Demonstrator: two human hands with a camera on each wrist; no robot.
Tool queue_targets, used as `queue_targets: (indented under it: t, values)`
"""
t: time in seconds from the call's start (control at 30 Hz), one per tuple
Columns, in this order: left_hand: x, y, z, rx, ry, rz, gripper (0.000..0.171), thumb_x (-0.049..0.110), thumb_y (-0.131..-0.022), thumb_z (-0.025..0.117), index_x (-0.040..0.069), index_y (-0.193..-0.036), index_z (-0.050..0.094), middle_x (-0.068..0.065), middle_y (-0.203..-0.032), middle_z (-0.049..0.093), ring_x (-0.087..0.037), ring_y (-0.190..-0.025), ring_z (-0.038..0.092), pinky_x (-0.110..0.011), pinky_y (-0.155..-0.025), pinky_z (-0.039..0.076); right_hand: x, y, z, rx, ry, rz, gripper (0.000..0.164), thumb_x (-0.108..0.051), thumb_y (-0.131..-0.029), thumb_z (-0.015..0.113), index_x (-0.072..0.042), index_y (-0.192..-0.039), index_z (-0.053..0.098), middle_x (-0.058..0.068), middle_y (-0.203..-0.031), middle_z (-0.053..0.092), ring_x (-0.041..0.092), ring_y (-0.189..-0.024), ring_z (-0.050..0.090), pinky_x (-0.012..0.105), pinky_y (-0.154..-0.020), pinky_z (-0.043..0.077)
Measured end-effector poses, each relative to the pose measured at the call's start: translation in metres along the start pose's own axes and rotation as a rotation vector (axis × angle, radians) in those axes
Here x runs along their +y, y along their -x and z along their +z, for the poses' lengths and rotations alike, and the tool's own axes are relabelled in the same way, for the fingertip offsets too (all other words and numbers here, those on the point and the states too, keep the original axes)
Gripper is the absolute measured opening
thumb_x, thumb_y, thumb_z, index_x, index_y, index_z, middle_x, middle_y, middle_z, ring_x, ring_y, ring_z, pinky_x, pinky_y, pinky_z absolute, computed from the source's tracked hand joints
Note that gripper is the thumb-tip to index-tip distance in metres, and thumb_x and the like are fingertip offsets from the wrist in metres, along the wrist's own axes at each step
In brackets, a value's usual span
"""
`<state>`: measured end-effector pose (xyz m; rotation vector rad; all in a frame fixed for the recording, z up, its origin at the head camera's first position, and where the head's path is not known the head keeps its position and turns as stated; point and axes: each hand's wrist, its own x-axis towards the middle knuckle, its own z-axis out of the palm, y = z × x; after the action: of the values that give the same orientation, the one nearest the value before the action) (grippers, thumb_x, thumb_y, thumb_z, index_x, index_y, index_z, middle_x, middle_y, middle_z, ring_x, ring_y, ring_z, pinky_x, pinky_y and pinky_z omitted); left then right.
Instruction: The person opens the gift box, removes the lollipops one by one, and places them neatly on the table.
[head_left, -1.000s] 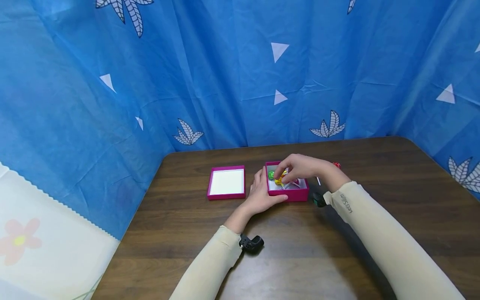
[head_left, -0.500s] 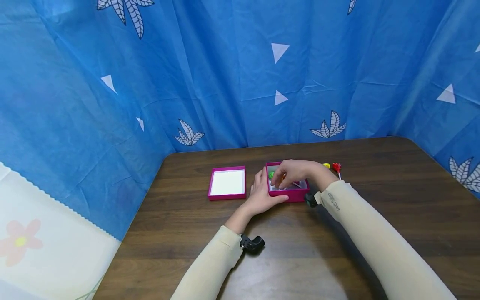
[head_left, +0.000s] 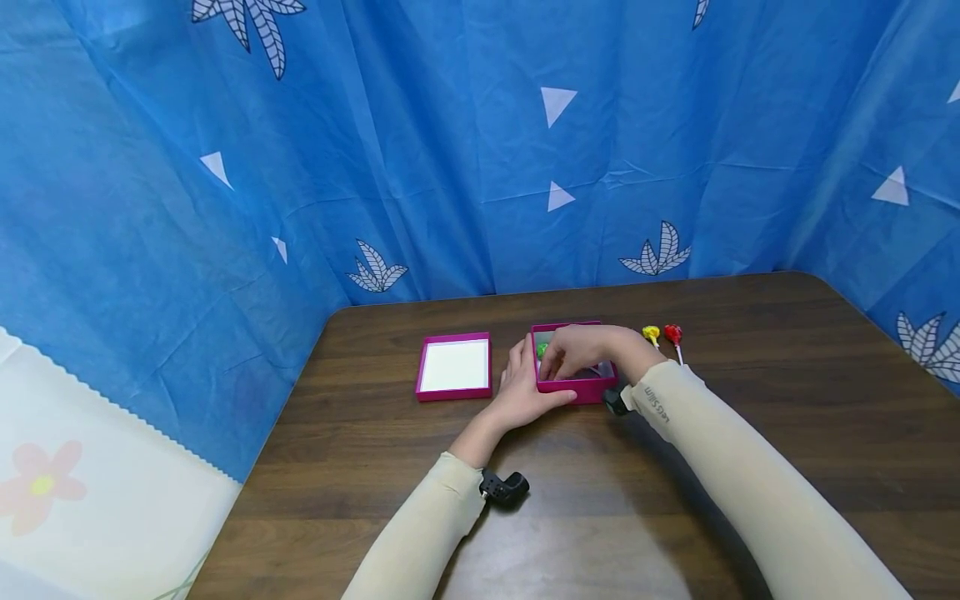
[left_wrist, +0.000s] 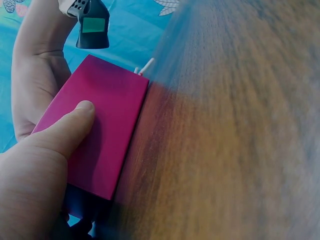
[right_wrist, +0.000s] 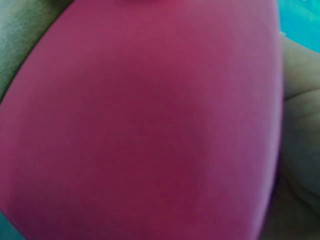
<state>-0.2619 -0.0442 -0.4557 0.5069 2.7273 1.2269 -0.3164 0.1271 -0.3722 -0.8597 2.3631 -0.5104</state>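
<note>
Pink box (head_left: pixel 594 390), right hand (head_left: pixel 585 348) fingers-down inside

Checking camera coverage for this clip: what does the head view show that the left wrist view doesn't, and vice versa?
Head only: the pink-rimmed lid, yellow lollipop head and red lollipop head.
Left wrist only: a clearly visible green patch on the right wrist's black device.
Both: the pink box, the left hand gripping it, wooden table and blue curtain.

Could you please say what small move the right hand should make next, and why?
Probably lift the right hand straight up out of the box: it reaches down inside, the left hand braces the box, and a yellow lollipop and a red lollipop lie outside.
</note>
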Motion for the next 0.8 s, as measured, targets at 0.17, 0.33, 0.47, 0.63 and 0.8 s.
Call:
queue_targets:
  t: [0.17, 0.33, 0.47, 0.63, 0.8]
  values:
    - [-0.0004, -0.0006, -0.0006, 0.013, 0.001, 0.012, 0.123, 0.062, -0.079, 0.074, 0.011, -0.161, -0.002, -0.008, -0.167, 0.007, -0.031, -0.155, 0.012, -0.063, -0.123, 0.012, -0.0017, -0.0045, 0.0017, 0.014, 0.061, 0.000, 0.029, -0.024, -0.082, 0.082, -0.027, -0.111, 0.078, -0.004, -0.110, 0.075, 0.013, -0.100, 0.063, 0.038, -0.092, 0.058]
    - [-0.0013, -0.0015, 0.0015, 0.010, -0.006, 0.016, 0.123, 0.062, -0.080, 0.073, 0.011, -0.161, -0.003, -0.008, -0.167, 0.007, -0.031, -0.155, 0.012, -0.062, -0.123, 0.013, 0.0009, -0.0059, 0.0035, 0.013, 0.081, -0.007, 0.026, -0.021, -0.083, 0.081, -0.026, -0.109, 0.079, -0.004, -0.110, 0.074, 0.014, -0.100, 0.061, 0.038, -0.093, 0.057]
    - [-0.0007, -0.0017, 0.0019, 0.009, -0.008, 0.021, 0.123, 0.062, -0.080, 0.073, 0.011, -0.161, -0.003, -0.008, -0.167, 0.007, -0.031, -0.155, 0.012, -0.062, -0.123, 0.013, 0.0021, -0.0059, 0.0040, 0.017, 0.089, -0.027, 0.023, -0.021, -0.085, 0.080, -0.025, -0.107, 0.079, -0.004, -0.107, 0.075, 0.013, -0.097, 0.061, 0.035, -0.091, 0.056]
    - [-0.0006, -0.0018, 0.0012, 0.010, -0.011, 0.022, 0.124, 0.062, -0.079, 0.074, 0.011, -0.161, -0.003, -0.009, -0.167, 0.007, -0.031, -0.155, 0.012, -0.062, -0.123, 0.013, 0.0014, -0.0060, 0.0038, 0.027, 0.076, -0.014, 0.023, -0.019, -0.083, 0.081, -0.026, -0.106, 0.080, -0.004, -0.107, 0.075, 0.014, -0.097, 0.060, 0.033, -0.088, 0.057]
    - [-0.0025, -0.0022, 0.0026, 0.004, -0.015, 0.012, 0.124, 0.063, -0.079, 0.073, 0.012, -0.161, -0.004, -0.007, -0.167, 0.006, -0.030, -0.155, 0.012, -0.062, -0.123, 0.013, 0.0015, -0.0036, 0.0041, 0.040, 0.070, -0.014, 0.026, -0.019, -0.083, 0.081, -0.025, -0.108, 0.079, -0.004, -0.109, 0.075, 0.014, -0.100, 0.061, 0.035, -0.091, 0.058]
